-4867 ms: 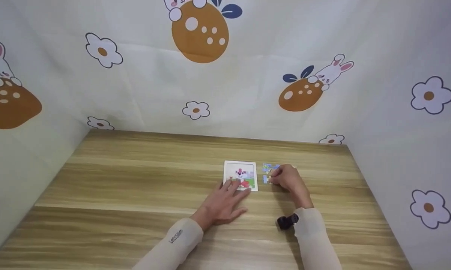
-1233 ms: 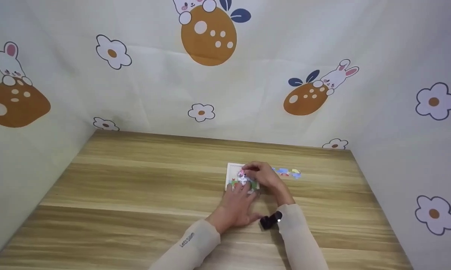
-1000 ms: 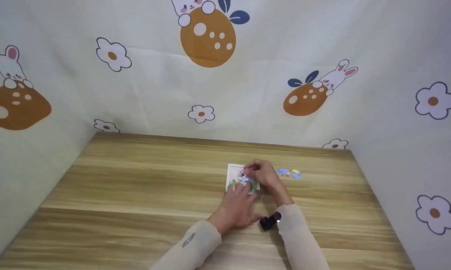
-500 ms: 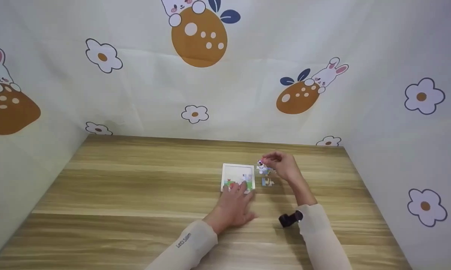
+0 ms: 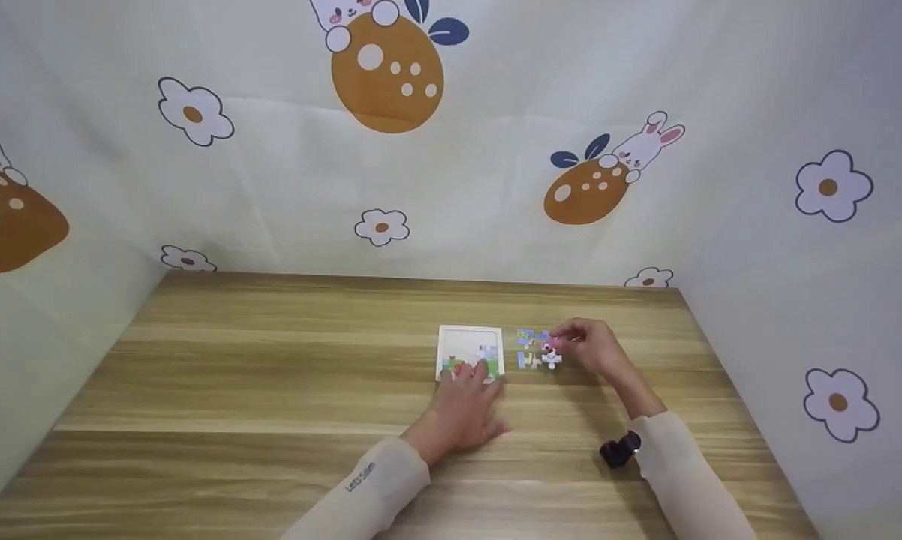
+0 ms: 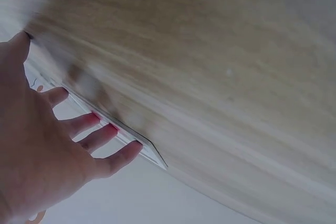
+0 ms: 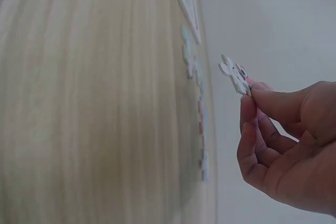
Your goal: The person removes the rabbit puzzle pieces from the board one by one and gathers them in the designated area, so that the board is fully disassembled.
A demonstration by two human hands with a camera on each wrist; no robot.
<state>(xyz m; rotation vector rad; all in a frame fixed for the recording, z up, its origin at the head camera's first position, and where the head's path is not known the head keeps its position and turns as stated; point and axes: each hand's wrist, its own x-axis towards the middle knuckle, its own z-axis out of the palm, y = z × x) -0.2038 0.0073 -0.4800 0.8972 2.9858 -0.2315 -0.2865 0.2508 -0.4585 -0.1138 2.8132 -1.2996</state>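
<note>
My right hand (image 5: 592,349) pinches a white-and-pink jigsaw piece (image 5: 551,359) between thumb and fingers. The right wrist view shows that jigsaw piece (image 7: 234,74) held above the table, apart from the loose pieces. Loose jigsaw pieces (image 5: 527,360), mostly blue, lie beside the white puzzle tray (image 5: 441,349), and the held one partly covers them. Along the tray's near side are some fitted pieces (image 5: 490,352) in green, red and lilac. My left hand (image 5: 458,411) rests with spread fingers on the tray's near edge, hiding part of the picture; its thumb points out to the right.
The wood-grain table (image 5: 271,375) carries the tray and pieces right of its middle. A pale printed cloth (image 5: 481,165) walls it at the back and both sides. A black device (image 5: 620,450) sits at my right cuff.
A second ago my right hand was over the tray, gripping the white-and-pink jigsaw piece there. It has carried that piece out to the right, above the loose ones. My left hand stays on the tray.
</note>
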